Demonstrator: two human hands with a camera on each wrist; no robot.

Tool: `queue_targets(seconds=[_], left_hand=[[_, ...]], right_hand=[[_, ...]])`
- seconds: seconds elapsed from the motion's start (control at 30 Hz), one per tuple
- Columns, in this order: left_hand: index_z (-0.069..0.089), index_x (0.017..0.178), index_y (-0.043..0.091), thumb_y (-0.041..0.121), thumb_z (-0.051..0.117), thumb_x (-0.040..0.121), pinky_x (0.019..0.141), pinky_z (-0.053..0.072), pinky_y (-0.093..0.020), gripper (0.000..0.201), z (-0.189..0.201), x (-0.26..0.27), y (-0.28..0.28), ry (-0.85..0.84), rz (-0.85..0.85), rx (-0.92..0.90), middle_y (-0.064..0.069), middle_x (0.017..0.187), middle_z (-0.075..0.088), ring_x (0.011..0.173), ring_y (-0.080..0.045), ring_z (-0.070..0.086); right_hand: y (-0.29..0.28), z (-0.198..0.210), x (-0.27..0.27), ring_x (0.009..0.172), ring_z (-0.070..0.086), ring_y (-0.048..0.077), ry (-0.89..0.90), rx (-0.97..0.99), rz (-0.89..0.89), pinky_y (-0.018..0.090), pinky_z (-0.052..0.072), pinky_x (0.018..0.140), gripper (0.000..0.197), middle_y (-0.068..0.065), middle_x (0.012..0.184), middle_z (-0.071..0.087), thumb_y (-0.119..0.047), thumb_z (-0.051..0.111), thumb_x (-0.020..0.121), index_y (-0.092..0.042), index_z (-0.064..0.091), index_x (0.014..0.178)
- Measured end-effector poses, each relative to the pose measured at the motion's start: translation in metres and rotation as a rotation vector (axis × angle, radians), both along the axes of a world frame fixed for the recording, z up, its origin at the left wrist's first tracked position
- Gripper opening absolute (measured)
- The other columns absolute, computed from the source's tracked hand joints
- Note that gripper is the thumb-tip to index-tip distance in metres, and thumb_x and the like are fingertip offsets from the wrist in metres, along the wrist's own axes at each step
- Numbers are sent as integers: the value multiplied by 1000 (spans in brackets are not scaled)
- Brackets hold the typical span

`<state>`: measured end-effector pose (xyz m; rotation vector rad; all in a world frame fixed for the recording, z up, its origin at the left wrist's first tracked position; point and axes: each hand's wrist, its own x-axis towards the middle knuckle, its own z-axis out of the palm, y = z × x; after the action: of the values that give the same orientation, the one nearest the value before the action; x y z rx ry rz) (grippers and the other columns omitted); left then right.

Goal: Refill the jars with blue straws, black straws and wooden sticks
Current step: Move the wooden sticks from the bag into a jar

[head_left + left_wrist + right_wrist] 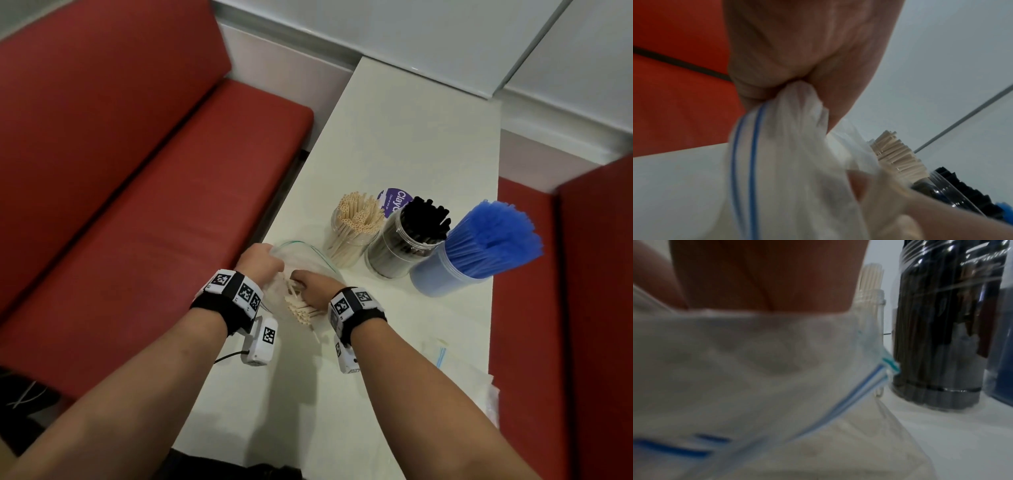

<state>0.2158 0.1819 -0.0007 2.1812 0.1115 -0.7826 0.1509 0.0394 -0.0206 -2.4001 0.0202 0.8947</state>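
Observation:
A clear zip bag [301, 260] with a blue seal lies on the white table [404, 137], holding a bundle of wooden sticks [301, 310]. My left hand [270, 265] pinches the bunched bag edge [789, 129] at its left side. My right hand [303, 286] reaches into the bag mouth, its fingers curled over the sticks. Behind the bag stand three clear jars: wooden sticks [356, 229], black straws [407, 240], blue straws [476, 253]. In the right wrist view, the bag [756, 361] hides the fingers, and the black straw jar [941, 337] stands close on the right.
A purple lid [394, 200] lies behind the jars. Another clear bag [459, 373] lies flat by the table's right edge. Red bench seats [137, 205] flank the narrow table on both sides. A white wall closes off its far end.

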Motion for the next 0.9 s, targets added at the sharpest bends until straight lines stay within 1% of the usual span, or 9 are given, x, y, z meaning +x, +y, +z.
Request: queue_targets(seconds=[0.13,0.2,0.3,0.4,0.47,0.53,0.6,0.73,0.9], left_hand=[[71,96,3,5,54,88,71,49,-34,19,-5,-3,-2,-26,-30,58,-13,91,67,88,-32,63],[70,96,1,4,53,89,63,42,-31,18,-7,-5,-4,-9,-28,37,-10,85,63,81,-29,59],[71,95,3,3,57,88,57,40,-26,15,-7,-9,-7,47,-14,-7,-7,79,63,70,-21,57],[70,86,7,4,61,87,58,43,-26,9,-6,-9,-9,100,9,-46,-7,78,66,75,-24,63],[71,86,7,6,64,84,68,54,-35,7,-6,-10,-9,148,32,-77,-13,86,72,85,-33,69],[74,95,2,7,69,80,88,57,-49,17,-7,-11,-9,195,53,-111,-22,97,75,95,-39,72],[73,100,2,10,71,79,96,56,-54,22,-9,-12,-10,211,59,-125,-24,102,75,100,-41,72],[70,110,3,17,70,88,97,56,-52,26,-10,-13,-9,211,111,-118,-20,107,74,100,-37,72],[66,119,5,27,71,89,97,57,-49,37,-5,-11,-9,256,157,-103,-18,110,70,102,-37,71]], right_hand=[[-14,18,2,90,50,23,15,5,-3,26,34,76,25,4,94,56,0,46,93,-22,55,87],[-20,22,0,93,51,20,38,93,-73,25,36,80,15,2,100,58,-14,50,99,-19,64,103],[-24,25,-5,100,52,15,102,195,-176,25,36,87,28,4,117,64,-25,47,101,-16,65,121],[-23,25,-9,95,54,14,158,278,-236,33,38,95,30,2,108,64,-37,42,99,-21,67,101],[-20,22,-12,101,59,19,157,360,-347,38,41,102,34,3,112,67,-42,43,102,-21,69,105],[-19,15,-14,96,61,18,87,329,-401,33,45,92,35,3,108,69,-46,51,101,-17,71,105],[-19,10,-15,75,56,14,31,303,-434,30,44,75,24,0,85,65,-38,62,96,-16,68,87],[-17,14,-12,73,52,17,55,342,-427,33,43,73,19,4,76,59,-26,69,91,-14,67,77],[-18,23,-8,76,52,15,109,391,-380,33,43,79,20,-5,71,62,-24,71,88,-20,71,68]])
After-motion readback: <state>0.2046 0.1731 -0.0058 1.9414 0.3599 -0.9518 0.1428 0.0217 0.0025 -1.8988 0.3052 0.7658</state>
